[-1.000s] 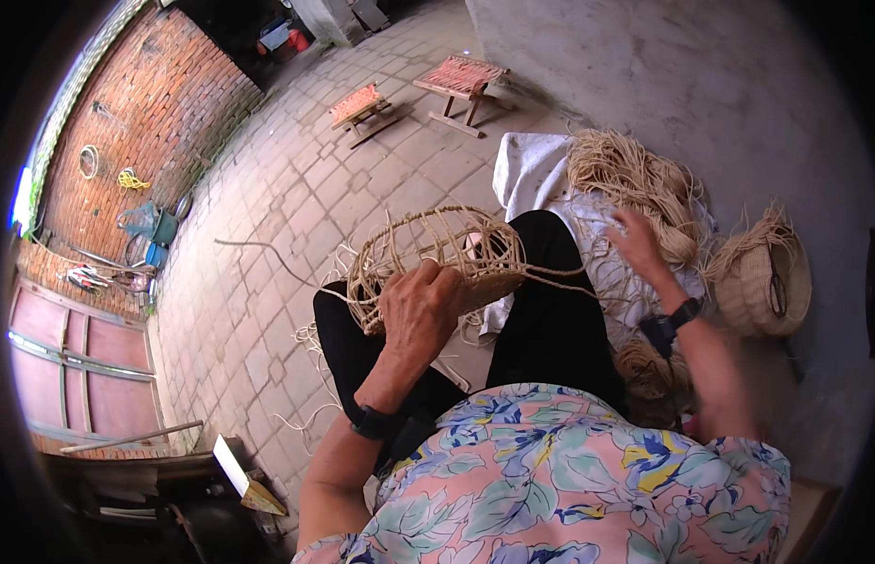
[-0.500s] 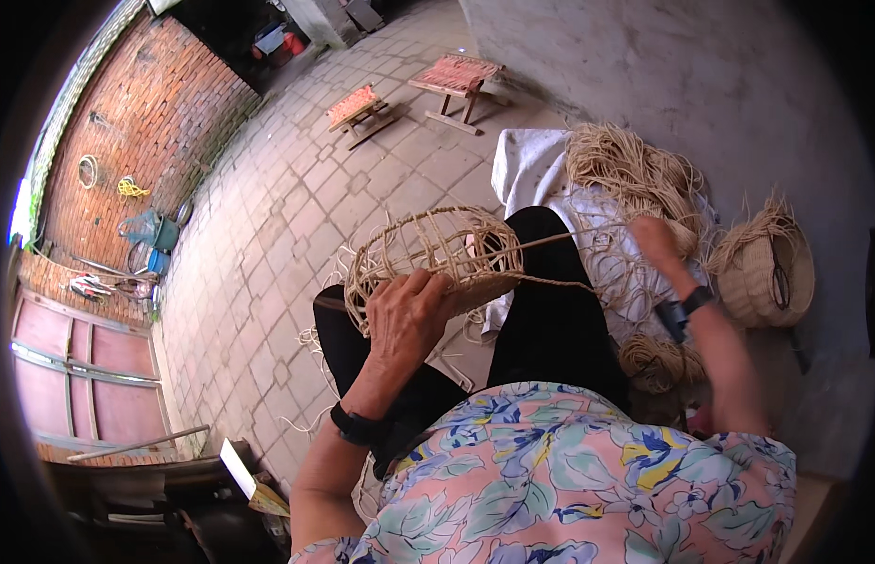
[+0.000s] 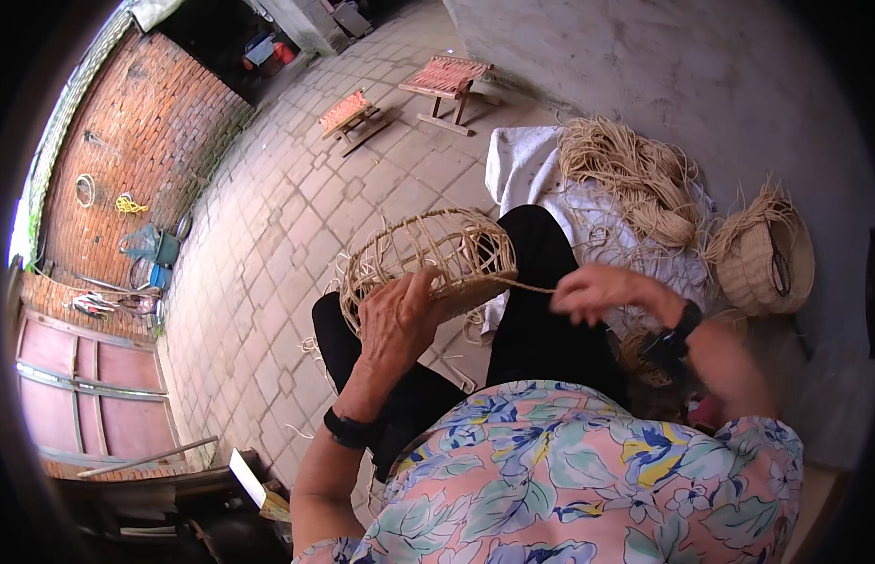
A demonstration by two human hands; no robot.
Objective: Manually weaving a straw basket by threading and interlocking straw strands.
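An open-mesh oval basket of tan cord [image 3: 423,244] rests tilted over my black-clad legs. My left hand [image 3: 395,324] grips the near side of the basket, fingers curled over its rim. My right hand [image 3: 592,291], slightly blurred, is closed on a tan cord [image 3: 527,285] that runs from the basket's right end. Beside my right leg, a white cloth [image 3: 517,160] carries large hanks of loose cord [image 3: 625,169]. A densely woven basket [image 3: 766,273] with cord draped over its top stands to the right.
Two low wooden stools [image 3: 348,117] [image 3: 442,80] stand on the paved floor [image 3: 249,273]. A brick wall [image 3: 146,94] with hung tools and a pinkish metal door [image 3: 89,381] are at left. A plastered wall [image 3: 644,56] rises at right; dark clutter [image 3: 155,517] lies at lower left.
My right hand went out to the upper right drawing a cord, then came back left and down toward the basket. My left hand stays on the basket, shifted slightly left.
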